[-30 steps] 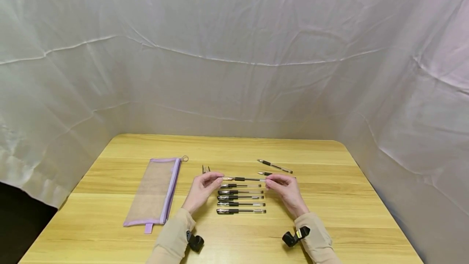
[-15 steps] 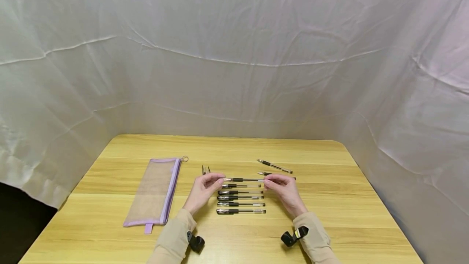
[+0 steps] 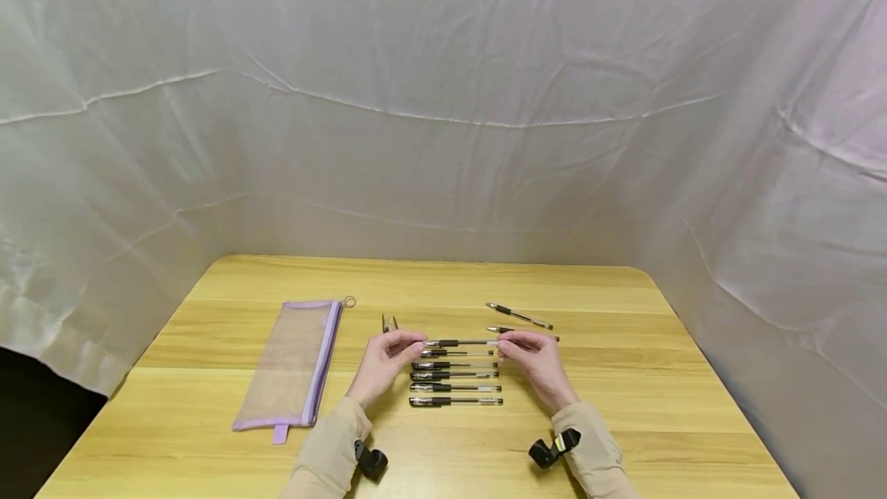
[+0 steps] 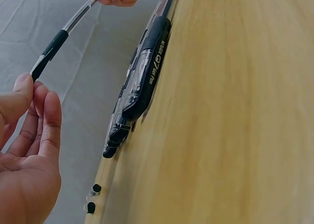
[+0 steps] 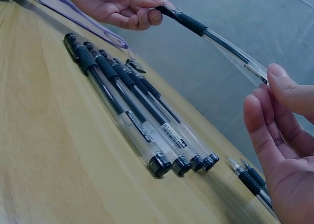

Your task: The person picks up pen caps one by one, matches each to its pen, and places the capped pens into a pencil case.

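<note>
The left hand pinches the black-capped end of a clear-barrelled pen between thumb and fingers, while the fingers of the right hand pinch its other end. The pen runs from nine to three o'clock, raised above the wooden surface. Toward six o'clock from it, a row of five capped pens lies roughly parallel, caps to nine; the nearest cap reads "Q7 Gel Pen". At two o'clock rests an uncapped pen, its tip pointing toward ten; a second uncapped pen lies at three, partly behind the right hand. Two small caps sit between nine and ten, just beyond the left hand. Farther out at nine lies a lilac-edged mesh pouch, its ring at the one o'clock corner.
</note>
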Tool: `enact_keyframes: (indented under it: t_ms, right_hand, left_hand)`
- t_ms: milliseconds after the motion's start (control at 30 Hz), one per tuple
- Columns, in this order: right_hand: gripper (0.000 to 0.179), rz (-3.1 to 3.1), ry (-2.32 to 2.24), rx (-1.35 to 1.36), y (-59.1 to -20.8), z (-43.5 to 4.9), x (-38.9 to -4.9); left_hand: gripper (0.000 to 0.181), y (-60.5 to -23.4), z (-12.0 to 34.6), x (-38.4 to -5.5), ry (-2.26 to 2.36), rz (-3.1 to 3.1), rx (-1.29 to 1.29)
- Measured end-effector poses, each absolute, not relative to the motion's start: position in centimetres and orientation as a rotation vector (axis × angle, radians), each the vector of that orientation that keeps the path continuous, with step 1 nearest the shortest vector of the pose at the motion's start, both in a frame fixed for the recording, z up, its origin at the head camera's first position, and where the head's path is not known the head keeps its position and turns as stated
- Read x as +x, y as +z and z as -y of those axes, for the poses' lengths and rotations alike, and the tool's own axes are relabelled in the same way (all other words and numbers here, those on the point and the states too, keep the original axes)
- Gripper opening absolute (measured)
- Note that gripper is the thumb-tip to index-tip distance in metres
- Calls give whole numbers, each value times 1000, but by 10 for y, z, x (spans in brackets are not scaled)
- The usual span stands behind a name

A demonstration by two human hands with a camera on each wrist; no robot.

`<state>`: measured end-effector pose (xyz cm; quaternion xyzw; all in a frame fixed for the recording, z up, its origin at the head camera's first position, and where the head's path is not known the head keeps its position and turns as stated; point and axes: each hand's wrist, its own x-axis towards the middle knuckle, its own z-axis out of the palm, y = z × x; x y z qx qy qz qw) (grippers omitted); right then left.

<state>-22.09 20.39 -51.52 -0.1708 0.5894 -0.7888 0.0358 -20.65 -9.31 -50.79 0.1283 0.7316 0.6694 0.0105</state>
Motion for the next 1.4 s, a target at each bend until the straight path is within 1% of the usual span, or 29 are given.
enact_keyframes:
  t_ms: [567,767,1067,1400]
  right_hand:
    - [11,-1904,-2417,-523,-517,-198,-223]
    - [18,-1954,-2398,-522,-517,-198,-224]
    - [34,-2036,-2359,-454,-513,-196,-223]
    - [36,-2090,-2339,-394,-511,-193,-221]
  left_hand:
    - [22,-508,91,-207,2149,-2275,297]
    - [20,-508,90,-206,2158,-2286,286]
    - [20,-508,90,-206,2146,-2334,321]
    - [19,-509,91,-204,2177,-2353,374]
